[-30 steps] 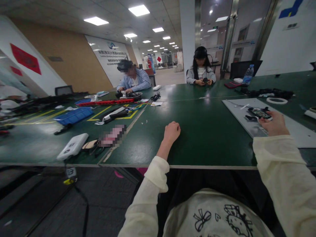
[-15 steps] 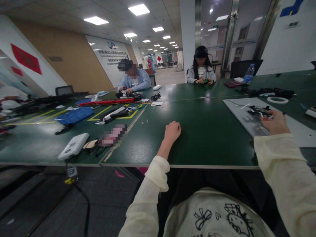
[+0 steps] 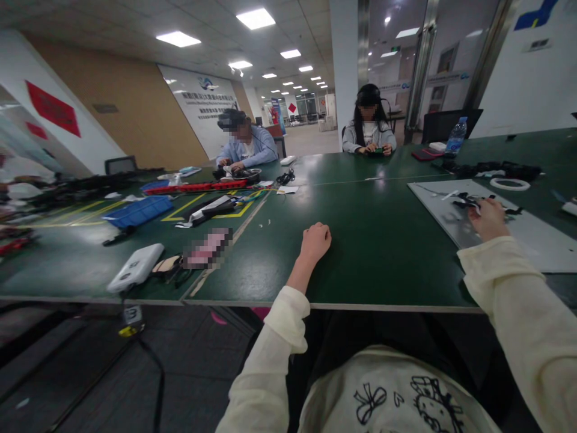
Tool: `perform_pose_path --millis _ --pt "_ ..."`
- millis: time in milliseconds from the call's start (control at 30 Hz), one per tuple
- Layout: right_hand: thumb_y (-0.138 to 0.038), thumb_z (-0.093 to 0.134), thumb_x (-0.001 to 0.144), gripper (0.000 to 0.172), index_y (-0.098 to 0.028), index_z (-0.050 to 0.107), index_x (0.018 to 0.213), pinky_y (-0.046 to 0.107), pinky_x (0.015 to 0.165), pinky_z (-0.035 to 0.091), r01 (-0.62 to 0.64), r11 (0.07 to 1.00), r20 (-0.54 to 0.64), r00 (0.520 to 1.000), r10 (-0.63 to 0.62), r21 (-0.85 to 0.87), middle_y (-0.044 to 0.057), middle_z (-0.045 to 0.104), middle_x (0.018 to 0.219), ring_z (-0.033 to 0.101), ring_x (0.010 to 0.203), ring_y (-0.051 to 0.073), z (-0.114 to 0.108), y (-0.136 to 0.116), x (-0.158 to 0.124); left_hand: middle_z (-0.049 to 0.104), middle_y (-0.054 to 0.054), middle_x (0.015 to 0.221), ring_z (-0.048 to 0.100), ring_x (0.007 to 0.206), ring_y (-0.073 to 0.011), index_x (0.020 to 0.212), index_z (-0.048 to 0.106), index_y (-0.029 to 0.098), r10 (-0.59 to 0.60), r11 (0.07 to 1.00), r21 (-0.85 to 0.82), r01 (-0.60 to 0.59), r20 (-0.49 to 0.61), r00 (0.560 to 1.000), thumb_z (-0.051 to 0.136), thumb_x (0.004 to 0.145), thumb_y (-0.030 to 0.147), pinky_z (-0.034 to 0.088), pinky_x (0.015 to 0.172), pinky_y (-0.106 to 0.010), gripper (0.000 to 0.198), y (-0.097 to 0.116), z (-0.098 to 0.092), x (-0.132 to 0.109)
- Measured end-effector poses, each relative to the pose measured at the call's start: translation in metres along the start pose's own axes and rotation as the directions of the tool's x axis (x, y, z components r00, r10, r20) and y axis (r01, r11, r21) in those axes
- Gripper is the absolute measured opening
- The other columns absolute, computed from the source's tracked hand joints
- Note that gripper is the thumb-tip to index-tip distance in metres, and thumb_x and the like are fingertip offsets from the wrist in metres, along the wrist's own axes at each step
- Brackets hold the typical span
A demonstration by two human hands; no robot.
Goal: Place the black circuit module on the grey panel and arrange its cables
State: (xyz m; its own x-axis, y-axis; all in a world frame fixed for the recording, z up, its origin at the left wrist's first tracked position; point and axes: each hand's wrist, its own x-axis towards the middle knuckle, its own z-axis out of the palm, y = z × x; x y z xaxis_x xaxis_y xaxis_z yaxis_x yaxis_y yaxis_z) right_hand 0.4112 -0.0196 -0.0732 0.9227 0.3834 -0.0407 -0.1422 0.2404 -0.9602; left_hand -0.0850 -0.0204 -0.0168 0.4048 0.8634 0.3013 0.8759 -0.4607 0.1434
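Observation:
My left hand rests as a loose fist on the green table, with nothing in it. My right hand reaches out to the right over a grey mat. Its fingers curl over the middle of a small black part that lies on the mat. The part's ends stick out on both sides of the hand, and the fingertips are hidden behind the hand.
A white tape ring and black items lie beyond the mat. To the left are a white device, a blue tray and a red strip. Two people sit at the far side.
My right hand has moved forward and lowered the black part, which it held just above the mat, down onto the mat. My left hand has stayed put.

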Motion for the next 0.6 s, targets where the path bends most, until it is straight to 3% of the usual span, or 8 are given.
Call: perform_pose_path --millis 233,600 --pt "0.008 0.05 0.073 0.03 -0.022 0.05 0.08 0.027 0.066 0.048 -0.097 0.989 -0.02 0.995 0.1 0.113 -0.002 0.058 0.08 0.054 0.06 0.008 0.004 0.007 0.004 0.064 -0.008 0.099 0.062 0.093 -0.0213 0.087 0.064 0.018 0.011 1.0 -0.025 -0.01 0.007 1.0 0.046 0.093 0.015 0.048 0.088 -0.038 0.019 -0.003 0.003 0.004" --pt "0.0 0.051 0.076 0.019 -0.017 0.057 0.07 0.022 0.065 0.049 -0.043 0.985 -0.122 0.99 0.064 0.17 0.0 0.062 0.08 0.056 0.065 0.008 0.002 -0.004 -0.014 0.064 -0.008 0.099 0.062 0.093 -0.0202 0.087 0.064 0.018 0.032 0.999 -0.039 -0.032 0.01 0.999 0.048 0.093 0.017 0.047 0.089 -0.036 0.017 -0.004 0.003 0.004"
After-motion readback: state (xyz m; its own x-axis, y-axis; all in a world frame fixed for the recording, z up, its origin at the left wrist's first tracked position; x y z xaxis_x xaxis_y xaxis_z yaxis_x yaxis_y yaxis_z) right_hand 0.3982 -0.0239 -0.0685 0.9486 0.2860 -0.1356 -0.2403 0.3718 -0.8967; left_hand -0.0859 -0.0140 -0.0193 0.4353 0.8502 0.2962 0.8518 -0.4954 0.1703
